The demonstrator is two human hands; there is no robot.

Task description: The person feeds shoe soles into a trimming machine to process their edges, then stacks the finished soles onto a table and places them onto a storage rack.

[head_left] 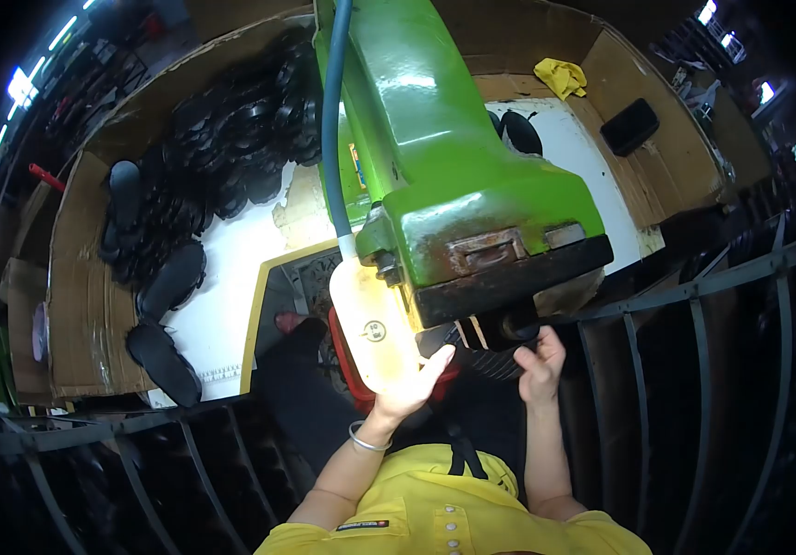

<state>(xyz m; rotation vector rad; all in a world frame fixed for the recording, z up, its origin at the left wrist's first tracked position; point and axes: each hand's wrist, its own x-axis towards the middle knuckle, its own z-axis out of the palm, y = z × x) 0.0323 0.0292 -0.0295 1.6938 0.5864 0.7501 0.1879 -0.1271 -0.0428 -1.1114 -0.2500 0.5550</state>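
Observation:
A green machine head point(481, 176) with a dark lower edge stands over the work. At its left hangs a long bright lamp point(370, 319) on a blue hose. My left hand point(409, 381) is at the lamp's lower end, thumb stretched out to the right; the lamp and glare hide its other fingers. Under the machine head is a dark part point(500, 331) with light stripes. Beside its right end is my right hand point(541, 365), fingers bent and drawn together; what they grip is too dark to make out.
Many black soles point(241, 120) are heaped at the left on a white table point(231, 268) with cardboard walls. A yellow cloth point(562, 78) and a black block point(629, 127) lie at the right. Below the machine sits a red container point(343, 362). Metal bars point(699, 370) curve along both sides.

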